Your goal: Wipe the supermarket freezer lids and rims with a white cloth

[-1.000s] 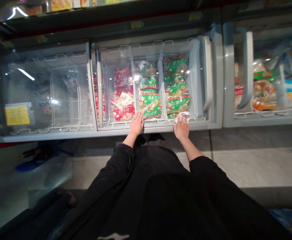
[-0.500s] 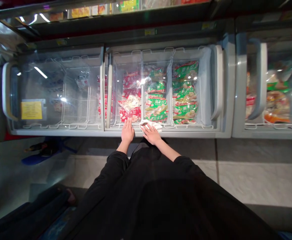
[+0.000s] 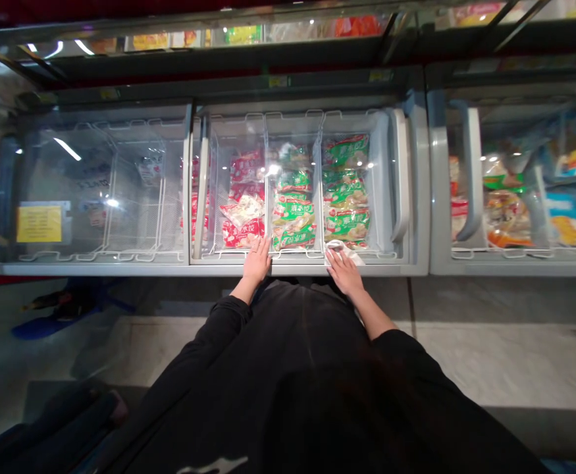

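My left hand lies flat, fingers stretched out, on the glass lid of a chest freezer, near its front edge. Under it show red frozen-food bags. My right hand presses a white cloth against the same glass further right, above green frozen-food bags. More green bags fill the middle wire compartment between my hands. Both arms are in black sleeves.
To the left, a freezer section holds wire baskets and bears a yellow label. Another freezer with mixed packs stands to the right. A blue object lies on the grey floor at the left. Shelves run above.
My right hand slid the white cloth leftward along the glass, then back to the right. My left hand stayed on the glass, shifting only slightly.
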A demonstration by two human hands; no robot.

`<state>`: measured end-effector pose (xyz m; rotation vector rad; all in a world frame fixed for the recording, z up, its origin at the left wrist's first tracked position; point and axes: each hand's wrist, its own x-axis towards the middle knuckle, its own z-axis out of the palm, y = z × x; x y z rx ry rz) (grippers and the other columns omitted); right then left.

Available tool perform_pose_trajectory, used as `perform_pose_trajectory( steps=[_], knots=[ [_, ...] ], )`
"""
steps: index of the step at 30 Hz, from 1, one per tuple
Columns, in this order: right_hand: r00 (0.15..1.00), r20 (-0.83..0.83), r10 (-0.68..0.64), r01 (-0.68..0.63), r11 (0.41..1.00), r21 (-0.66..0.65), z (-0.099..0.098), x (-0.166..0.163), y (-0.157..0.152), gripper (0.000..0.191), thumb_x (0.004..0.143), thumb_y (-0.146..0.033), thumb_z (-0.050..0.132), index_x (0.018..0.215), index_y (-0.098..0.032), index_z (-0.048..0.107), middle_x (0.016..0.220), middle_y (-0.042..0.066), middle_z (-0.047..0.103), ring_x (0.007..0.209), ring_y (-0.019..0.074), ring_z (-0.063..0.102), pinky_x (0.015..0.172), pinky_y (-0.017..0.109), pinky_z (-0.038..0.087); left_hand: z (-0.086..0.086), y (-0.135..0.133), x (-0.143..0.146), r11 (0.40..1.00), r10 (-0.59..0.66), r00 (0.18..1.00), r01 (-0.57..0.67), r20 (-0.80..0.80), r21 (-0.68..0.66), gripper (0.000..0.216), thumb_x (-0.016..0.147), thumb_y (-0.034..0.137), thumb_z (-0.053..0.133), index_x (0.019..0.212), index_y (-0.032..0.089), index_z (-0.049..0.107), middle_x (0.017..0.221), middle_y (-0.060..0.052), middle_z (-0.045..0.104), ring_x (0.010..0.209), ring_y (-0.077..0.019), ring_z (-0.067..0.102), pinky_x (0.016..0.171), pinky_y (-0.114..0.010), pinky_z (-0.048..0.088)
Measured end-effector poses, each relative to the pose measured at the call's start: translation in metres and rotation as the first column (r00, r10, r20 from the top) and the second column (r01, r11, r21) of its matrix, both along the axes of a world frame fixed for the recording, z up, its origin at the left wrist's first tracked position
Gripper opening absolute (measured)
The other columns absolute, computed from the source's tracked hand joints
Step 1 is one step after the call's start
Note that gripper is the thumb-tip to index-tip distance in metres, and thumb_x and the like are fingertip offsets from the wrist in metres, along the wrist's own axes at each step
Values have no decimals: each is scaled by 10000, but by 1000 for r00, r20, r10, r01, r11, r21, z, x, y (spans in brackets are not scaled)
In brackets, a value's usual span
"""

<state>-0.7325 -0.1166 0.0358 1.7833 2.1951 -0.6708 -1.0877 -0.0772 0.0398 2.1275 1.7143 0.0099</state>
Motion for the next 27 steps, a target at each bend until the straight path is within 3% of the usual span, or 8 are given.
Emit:
perform_pose_trajectory(
  steps=[9, 13, 16, 20, 24, 27],
  knots=[
    [998, 5, -59, 58, 994, 93, 5, 149, 3, 635, 1074, -387, 256, 1681, -228, 355, 1736, 51, 376, 1601, 316, 335, 1272, 536, 374, 6, -10, 103, 1000, -3, 1000, 3, -16, -16, 646, 1037, 241, 428, 1668, 146, 331, 1736, -115, 351, 1638, -269, 266, 1315, -480, 333],
    [999, -39, 24, -20, 996, 91, 10, 185, 12, 624, 1063, -376, 317, 1659, -214, 400, 1718, 63, 411, 1596, 323, 347, 1260, 537, 393, 10, -14, 155, 999, -25, 1000, 25, -9, -37, 622, 1046, 245, 415, 1654, 125, 356, 1735, -123, 349, 1640, -265, 259, 1324, -473, 314],
    [986, -98, 134, -125, 988, 88, 10, 179, 22, 620, 1068, -376, 328, 1646, -174, 422, 1719, 72, 406, 1611, 335, 314, 1284, 543, 350, 15, -17, 188, 998, -47, 999, 47, -5, -47, 616, 1051, 243, 404, 1654, 123, 356, 1733, -123, 353, 1641, -254, 255, 1329, -463, 301],
    [908, -226, 353, -345, 936, 74, 7, 142, 44, 565, 1061, -366, 402, 1604, -237, 494, 1685, 4, 469, 1608, 284, 329, 1314, 475, 308, 26, -23, 218, 994, -84, 996, 83, -6, -64, 609, 1052, 256, 420, 1646, 127, 375, 1739, -120, 341, 1633, -249, 280, 1328, -446, 303],
    [830, -306, 466, -465, 881, 80, 2, 109, 77, 547, 1075, -359, 403, 1598, -229, 496, 1692, 18, 457, 1610, 261, 321, 1316, 449, 285, 36, -27, 224, 991, -106, 994, 104, -9, -81, 612, 1047, 248, 432, 1650, 154, 374, 1741, -92, 344, 1626, -235, 299, 1323, -429, 313],
    [822, -323, 470, -472, 878, 78, -2, 99, 101, 549, 1083, -342, 389, 1621, -249, 451, 1725, 12, 396, 1630, 254, 268, 1326, 491, 245, 39, -26, 217, 992, -94, 995, 93, -12, -89, 619, 1051, 247, 424, 1657, 146, 355, 1749, -93, 324, 1634, -248, 278, 1322, -443, 316]
  ],
)
